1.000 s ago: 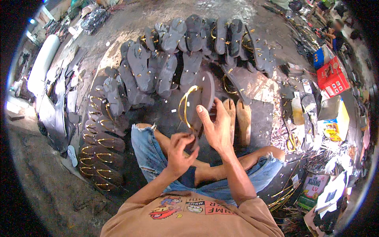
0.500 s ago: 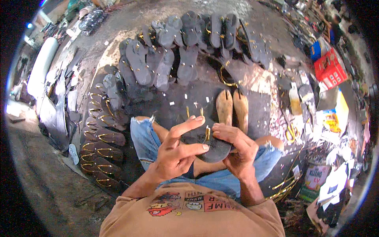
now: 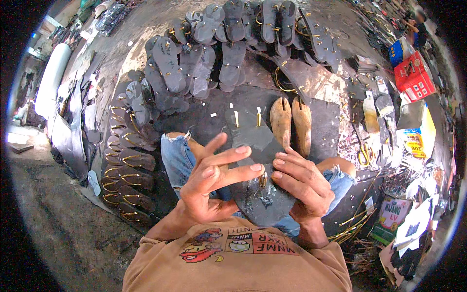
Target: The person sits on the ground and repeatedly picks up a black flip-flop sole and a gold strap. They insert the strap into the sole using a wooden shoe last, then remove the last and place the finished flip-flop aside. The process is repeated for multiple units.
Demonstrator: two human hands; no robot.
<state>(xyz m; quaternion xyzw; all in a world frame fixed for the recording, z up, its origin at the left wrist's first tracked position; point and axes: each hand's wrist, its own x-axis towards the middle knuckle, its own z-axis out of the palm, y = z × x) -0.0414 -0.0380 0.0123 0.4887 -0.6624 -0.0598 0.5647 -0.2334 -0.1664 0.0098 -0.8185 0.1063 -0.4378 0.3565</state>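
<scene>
A dark grey sandal sole (image 3: 267, 211), underside up, is tilted in front of my chest. My right hand (image 3: 306, 187) grips its right edge with fingers bent over the surface. Gold strap ends (image 3: 259, 119) poke through near the far end, and another strap end (image 3: 263, 181) stands up through the near part, beside a shiny dark patch. Over the sole's left side my left hand (image 3: 206, 182) has its fingers spread, one fingertip close to the near strap end; whether it touches is unclear. Two wooden foot forms (image 3: 280, 124) with slotted tips lie just beyond.
Rows of dark sandals (image 3: 233, 63) lie at the far side, and gold-strapped sandals (image 3: 137, 177) line the left. On the right are a red box (image 3: 413, 78), a bottle (image 3: 370, 114), gold-handled scissors (image 3: 364, 155) and gold strips (image 3: 352, 224). A white roll (image 3: 52, 80) stands far left.
The sole has come nearer to my chest and shows more of its surface. My left fingers have shifted and spread over it; my right hand keeps its grip, moving slightly right and nearer.
</scene>
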